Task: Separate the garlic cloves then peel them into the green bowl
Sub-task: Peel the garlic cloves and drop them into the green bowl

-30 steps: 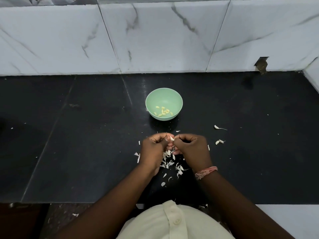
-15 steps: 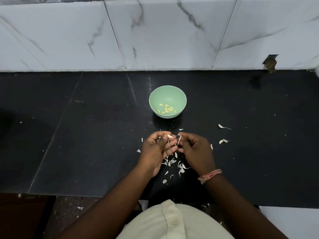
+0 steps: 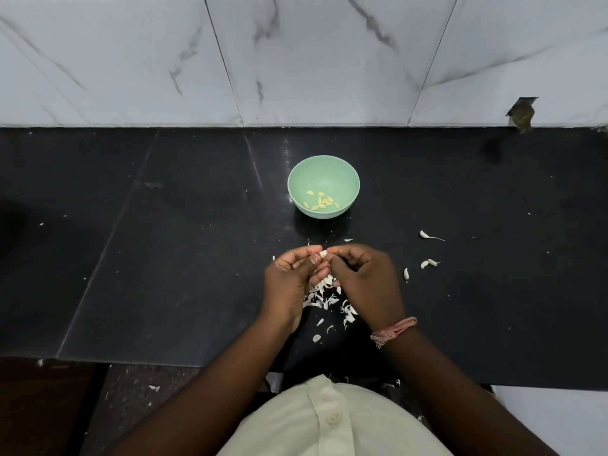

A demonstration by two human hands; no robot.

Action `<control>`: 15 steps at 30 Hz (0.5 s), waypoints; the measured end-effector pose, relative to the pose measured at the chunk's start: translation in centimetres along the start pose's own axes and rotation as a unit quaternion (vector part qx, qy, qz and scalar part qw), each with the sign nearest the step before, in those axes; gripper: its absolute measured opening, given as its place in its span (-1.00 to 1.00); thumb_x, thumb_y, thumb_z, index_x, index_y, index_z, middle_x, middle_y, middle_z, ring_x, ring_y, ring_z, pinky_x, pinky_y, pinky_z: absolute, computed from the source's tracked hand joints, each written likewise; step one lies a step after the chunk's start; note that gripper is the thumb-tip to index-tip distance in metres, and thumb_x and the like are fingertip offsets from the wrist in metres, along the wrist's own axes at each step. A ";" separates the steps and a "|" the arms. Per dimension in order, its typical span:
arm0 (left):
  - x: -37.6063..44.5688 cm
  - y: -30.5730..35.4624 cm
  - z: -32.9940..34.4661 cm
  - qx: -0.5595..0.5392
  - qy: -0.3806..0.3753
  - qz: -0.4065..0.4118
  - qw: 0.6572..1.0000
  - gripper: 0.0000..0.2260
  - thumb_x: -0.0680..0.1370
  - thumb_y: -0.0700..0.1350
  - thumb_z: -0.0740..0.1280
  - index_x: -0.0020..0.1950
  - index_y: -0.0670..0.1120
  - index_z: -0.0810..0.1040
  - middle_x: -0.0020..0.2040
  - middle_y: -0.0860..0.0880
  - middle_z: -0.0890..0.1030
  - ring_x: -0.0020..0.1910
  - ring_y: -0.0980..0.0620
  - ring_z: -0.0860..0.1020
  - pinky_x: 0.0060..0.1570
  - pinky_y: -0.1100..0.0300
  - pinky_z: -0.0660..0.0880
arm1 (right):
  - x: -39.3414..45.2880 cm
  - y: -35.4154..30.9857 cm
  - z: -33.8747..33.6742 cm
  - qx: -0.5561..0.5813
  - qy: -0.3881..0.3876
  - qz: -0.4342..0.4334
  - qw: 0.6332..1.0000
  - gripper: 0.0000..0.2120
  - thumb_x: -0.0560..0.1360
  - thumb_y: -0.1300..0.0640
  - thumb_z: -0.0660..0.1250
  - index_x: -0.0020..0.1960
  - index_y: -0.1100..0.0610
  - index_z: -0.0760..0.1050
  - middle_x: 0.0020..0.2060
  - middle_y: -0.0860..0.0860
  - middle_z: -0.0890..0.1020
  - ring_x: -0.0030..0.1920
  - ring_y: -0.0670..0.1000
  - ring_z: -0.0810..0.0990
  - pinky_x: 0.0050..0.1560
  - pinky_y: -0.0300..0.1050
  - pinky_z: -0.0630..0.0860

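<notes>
While your hands (image 3: 329,274) pinch one clove (image 3: 323,254), peeled ones fill the bowl (image 3: 296,182) ahead; four cloves (image 3: 424,264) wait rightward.

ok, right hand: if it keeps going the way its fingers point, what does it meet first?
The right hand points left toward the left hand. First contact would be the garlic clove pinched between both, then the left hand's fingertips just behind it. Depth is unclear, but they look touching.

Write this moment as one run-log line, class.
step: peeling | left hand and right hand: pinch garlic clove | green bowl: peeled cloves inside | unpeeled cloves: on counter, right
</notes>
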State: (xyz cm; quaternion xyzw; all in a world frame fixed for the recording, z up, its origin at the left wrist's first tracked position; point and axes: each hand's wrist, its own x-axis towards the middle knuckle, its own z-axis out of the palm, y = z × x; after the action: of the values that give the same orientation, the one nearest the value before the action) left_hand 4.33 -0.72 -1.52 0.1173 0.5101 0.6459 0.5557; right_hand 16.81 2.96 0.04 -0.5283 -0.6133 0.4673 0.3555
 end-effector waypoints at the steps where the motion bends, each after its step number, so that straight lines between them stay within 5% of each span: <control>1: -0.1 0.0 0.0 0.008 -0.002 0.002 1.000 -0.86 0.56 -0.40 0.34 0.07 -0.27 0.64 -0.12 -0.19 0.71 -0.18 0.02 0.70 -0.13 0.25 0.65 | -0.1 -0.1 0.1 0.011 -0.006 0.006 1.000 -0.87 0.52 0.24 0.43 -0.02 0.08 0.73 -0.23 -0.06 0.74 -0.28 -0.03 0.71 -0.19 -0.08 0.65; 5: -0.4 0.1 -0.1 0.046 -0.021 0.029 0.998 -0.83 0.52 -0.40 0.38 0.07 -0.24 0.65 -0.12 -0.16 0.72 -0.15 0.01 0.69 -0.08 0.23 0.65 | -0.2 -0.7 -0.5 0.055 -0.032 0.033 0.997 -0.89 0.55 0.29 0.41 -0.04 0.14 0.70 -0.30 0.01 0.72 -0.36 0.07 0.70 -0.32 -0.19 0.59; 8: -0.9 0.2 0.0 0.111 -0.043 0.072 0.990 -0.78 0.51 -0.44 0.39 0.06 -0.20 0.68 -0.10 -0.15 0.72 -0.11 0.00 0.69 -0.08 0.22 0.63 | 0.0 -1.0 -1.2 0.073 -0.050 0.034 0.996 -0.90 0.57 0.28 0.41 -0.05 0.16 0.70 -0.30 0.04 0.72 -0.36 0.12 0.70 -0.29 -0.09 0.63; 15: -1.5 0.3 -0.1 0.231 -0.006 0.147 0.962 -0.81 0.52 -0.31 0.46 0.10 -0.14 0.73 -0.07 -0.05 0.75 -0.07 -0.12 0.71 0.02 0.09 0.64 | -0.3 -1.3 -1.7 0.001 -0.053 -0.022 0.998 -0.89 0.53 0.23 0.43 -0.14 0.09 0.67 -0.35 -0.03 0.70 -0.35 -0.01 0.70 -0.29 -0.15 0.60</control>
State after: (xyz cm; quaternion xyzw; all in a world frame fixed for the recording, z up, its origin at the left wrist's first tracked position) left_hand 4.58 -2.02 -0.70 0.3198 0.6197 0.5840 0.4155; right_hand 18.00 2.99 1.77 -0.4892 -0.6418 0.4874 0.3335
